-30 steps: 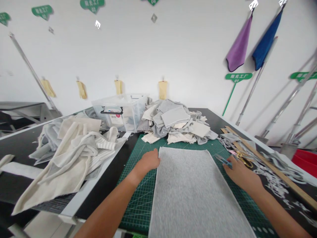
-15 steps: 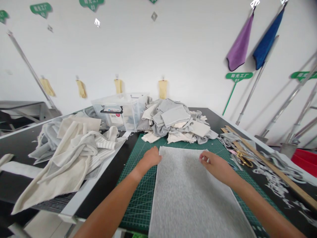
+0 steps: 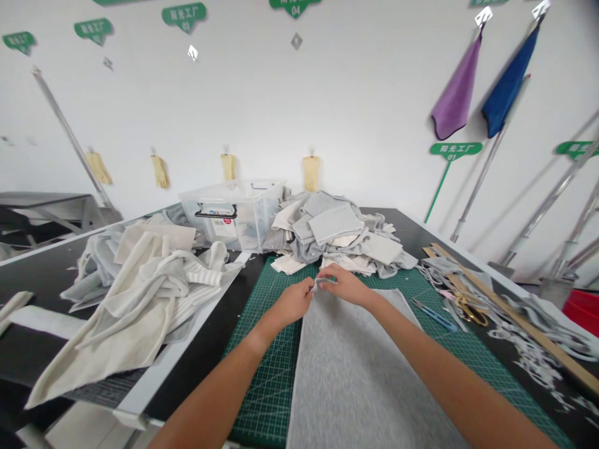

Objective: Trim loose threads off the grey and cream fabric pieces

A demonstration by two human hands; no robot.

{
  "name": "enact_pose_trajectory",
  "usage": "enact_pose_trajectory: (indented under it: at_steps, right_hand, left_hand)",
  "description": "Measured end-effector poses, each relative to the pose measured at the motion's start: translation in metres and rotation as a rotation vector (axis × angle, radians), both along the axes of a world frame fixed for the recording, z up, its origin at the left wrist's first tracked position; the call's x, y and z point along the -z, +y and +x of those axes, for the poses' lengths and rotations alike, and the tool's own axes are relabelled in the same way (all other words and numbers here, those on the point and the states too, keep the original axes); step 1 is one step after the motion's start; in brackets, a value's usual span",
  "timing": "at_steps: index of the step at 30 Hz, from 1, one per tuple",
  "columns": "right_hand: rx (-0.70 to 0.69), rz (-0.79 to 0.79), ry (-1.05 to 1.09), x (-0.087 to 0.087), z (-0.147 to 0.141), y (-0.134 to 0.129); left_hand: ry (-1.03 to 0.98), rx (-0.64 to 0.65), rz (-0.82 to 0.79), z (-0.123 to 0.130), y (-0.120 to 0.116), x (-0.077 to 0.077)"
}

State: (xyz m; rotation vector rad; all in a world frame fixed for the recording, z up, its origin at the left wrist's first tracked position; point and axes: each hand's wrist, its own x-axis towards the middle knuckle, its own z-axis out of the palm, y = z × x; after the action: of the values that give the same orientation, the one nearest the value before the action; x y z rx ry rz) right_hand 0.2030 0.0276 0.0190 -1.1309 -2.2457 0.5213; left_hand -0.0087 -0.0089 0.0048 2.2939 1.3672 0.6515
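A grey fabric piece (image 3: pixel 346 374) lies lengthwise over the green cutting mat (image 3: pixel 266 355), its near end running out of the picture. At its far left corner my left hand (image 3: pixel 294 300) is closed in a pinch on the fabric edge. My right hand (image 3: pixel 344 284) pinches the same corner from the right, and a small bit of the edge is lifted between the fingers. The fabric's far right corner lies flat on the mat. Right of it rests a blue-handled cutter or snips (image 3: pixel 435 316).
A pile of grey and cream cloth pieces (image 3: pixel 334 227) stands behind the mat. Left of it is a clear plastic box (image 3: pixel 224 218); more cloth (image 3: pixel 154 280) spreads at the left. At the right lie gold-handled scissors (image 3: pixel 470 310), a wooden strip (image 3: pixel 519 324) and white scraps (image 3: pixel 528 355).
My right hand has moved left from the far right corner to the far left corner, joining my left hand there. The edge at that corner is now lifted. The camera view has tilted slightly upward.
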Motion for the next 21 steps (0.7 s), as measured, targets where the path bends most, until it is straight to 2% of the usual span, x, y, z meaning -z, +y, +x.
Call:
enact_pose_trajectory:
  at_steps: [5,9,11,14,18,21]
  right_hand:
    - [-0.02,0.005,0.027,-0.01,0.008,0.007]
    - [0.062,0.05,0.05,-0.038,0.022,0.0]
    - [0.15,0.106,0.039,-0.057,0.032,-0.005]
    - [0.285,0.211,0.067,-0.09,0.052,-0.014]
    - [0.479,0.381,0.2,-0.136,0.087,-0.026]
    - [0.583,0.43,0.302,-0.165,0.119,-0.035]
  left_hand:
    - [-0.046,-0.021,-0.11,0.001,0.001,0.003]
    - [-0.041,0.131,-0.235,0.008,-0.008,-0.007]
    - [-0.032,0.171,-0.266,0.01,-0.015,-0.019]
    - [-0.007,0.165,-0.25,0.007,-0.027,-0.041]
    - [-0.032,0.156,-0.236,-0.01,-0.039,-0.072]
    - [-0.107,0.144,-0.164,-0.027,-0.045,-0.094]
